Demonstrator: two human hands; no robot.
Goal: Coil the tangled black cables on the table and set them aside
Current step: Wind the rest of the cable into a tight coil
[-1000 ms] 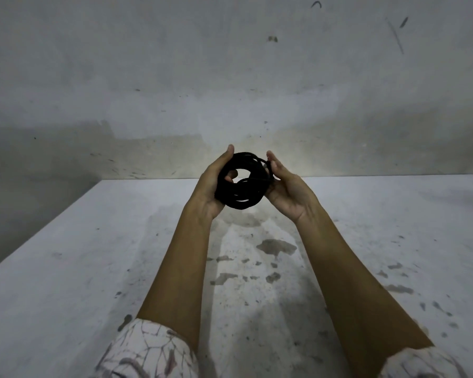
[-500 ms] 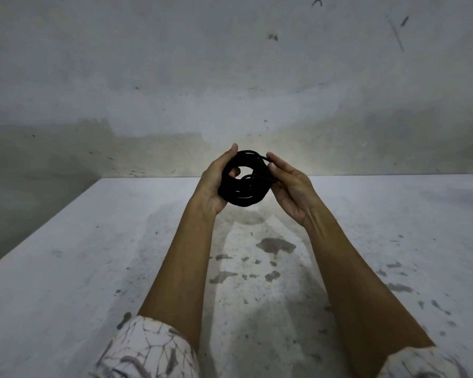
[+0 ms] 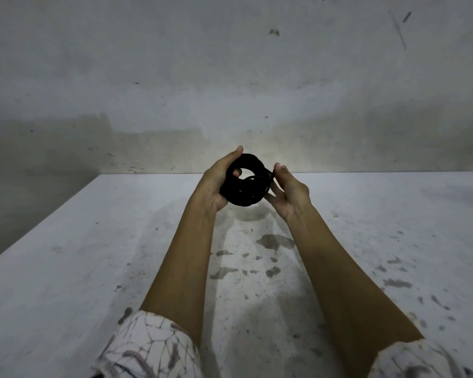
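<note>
Both your arms reach forward above the counter [image 3: 66, 268]. Your left hand [image 3: 216, 184] is wrapped around the left side of the black cable coil [image 3: 247, 186], a fingertip showing through its hole. Your right hand [image 3: 291, 190] pinches the coil's right edge. The coil hangs in the air over the stained counter, before a scuffed wall [image 3: 230, 77]; patterned sleeves [image 3: 148, 347] are pushed up
</note>
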